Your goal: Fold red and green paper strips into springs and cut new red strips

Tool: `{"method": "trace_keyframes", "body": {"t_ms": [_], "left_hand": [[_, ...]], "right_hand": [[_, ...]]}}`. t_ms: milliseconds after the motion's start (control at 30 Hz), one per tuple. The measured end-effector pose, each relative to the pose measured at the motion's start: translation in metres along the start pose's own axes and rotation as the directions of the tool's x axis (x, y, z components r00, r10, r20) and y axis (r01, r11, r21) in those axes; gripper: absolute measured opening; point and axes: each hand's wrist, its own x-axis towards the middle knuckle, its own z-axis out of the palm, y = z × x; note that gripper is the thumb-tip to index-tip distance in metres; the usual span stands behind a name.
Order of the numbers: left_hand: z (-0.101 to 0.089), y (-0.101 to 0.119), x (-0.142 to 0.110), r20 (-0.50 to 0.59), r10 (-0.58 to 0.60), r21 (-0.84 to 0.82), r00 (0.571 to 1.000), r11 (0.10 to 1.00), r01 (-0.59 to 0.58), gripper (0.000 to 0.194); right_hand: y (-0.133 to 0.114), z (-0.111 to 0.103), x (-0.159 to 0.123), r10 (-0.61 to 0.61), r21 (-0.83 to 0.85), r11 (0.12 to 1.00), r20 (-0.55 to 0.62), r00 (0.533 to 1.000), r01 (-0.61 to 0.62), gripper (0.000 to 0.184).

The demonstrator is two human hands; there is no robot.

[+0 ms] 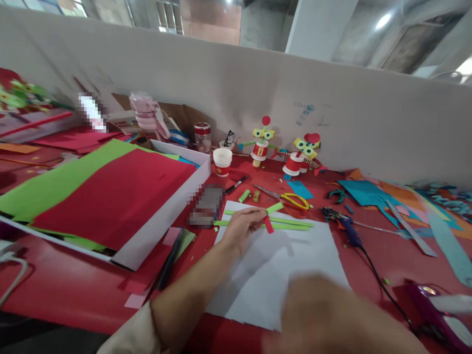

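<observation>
My left hand [245,225] pinches a short green paper strip [275,207] and a red paper strip [269,224] where their ends meet at the fingertips. The hand hovers over a white sheet [280,280]. Two long green strips [295,222] lie across that sheet, passing behind the hand. My right hand [317,305] is low in the view, close to the camera and smeared by motion, so its fingers cannot be made out. Beyond the sheet lie yellow-handled scissors [295,200] and small folded green paper pieces [244,196].
A white box [162,221] of coloured sheets stands left. Two paper-cup figures [259,151] stand by the wall near a paper cup [222,162]. To the right are a glue gun [348,228] with its cord, pliers [336,196] and paper scraps. A black knife [169,260] lies left of the sheet.
</observation>
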Motion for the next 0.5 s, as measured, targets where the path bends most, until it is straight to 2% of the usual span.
{"method": "trace_keyframes", "body": {"t_ms": [67, 100, 133, 167, 233, 300, 400, 500], "left_hand": [[-0.002, 0.001, 0.002, 0.028, -0.016, 0.037, 0.999, 0.999, 0.015, 0.021], [-0.002, 0.002, 0.002, 0.038, -0.025, 0.057, 0.999, 0.998, 0.023, 0.021], [-0.003, 0.002, 0.003, 0.043, -0.038, 0.077, 0.998, 0.996, 0.035, 0.021], [-0.004, 0.001, 0.003, 0.051, -0.048, 0.096, 0.998, 0.994, 0.043, 0.022], [-0.005, 0.001, 0.004, 0.070, -0.059, 0.126, 0.996, 0.991, 0.050, 0.021], [-0.006, -0.001, 0.004, 0.099, -0.070, 0.152, 0.993, 0.987, 0.055, 0.019], [-0.005, -0.003, 0.002, 0.116, -0.107, 0.177, 0.988, 0.981, 0.085, 0.019], [-0.002, -0.004, 0.000, 0.122, -0.140, 0.187, 0.983, 0.976, 0.115, 0.018]], "right_hand": [[0.027, 0.009, 0.030, -0.035, -0.089, 0.995, 0.138, 0.990, 0.047, 0.010], [0.042, 0.013, 0.040, -0.052, -0.121, 0.990, 0.203, 0.978, 0.078, 0.013], [0.056, 0.016, 0.046, -0.098, -0.223, 0.959, 0.318, 0.943, 0.175, 0.022], [0.069, 0.019, 0.049, -0.160, -0.302, 0.912, 0.361, 0.919, 0.277, 0.027], [0.090, 0.023, 0.047, -0.301, -0.377, 0.820, 0.355, 0.885, 0.430, 0.026], [0.102, 0.026, 0.040, -0.403, -0.423, 0.733, 0.362, 0.841, 0.533, 0.024], [0.106, 0.027, 0.034, -0.451, -0.458, 0.659, 0.393, 0.801, 0.596, 0.022], [0.104, 0.026, 0.034, -0.466, -0.455, 0.660, 0.377, 0.800, 0.598, 0.019]]}}
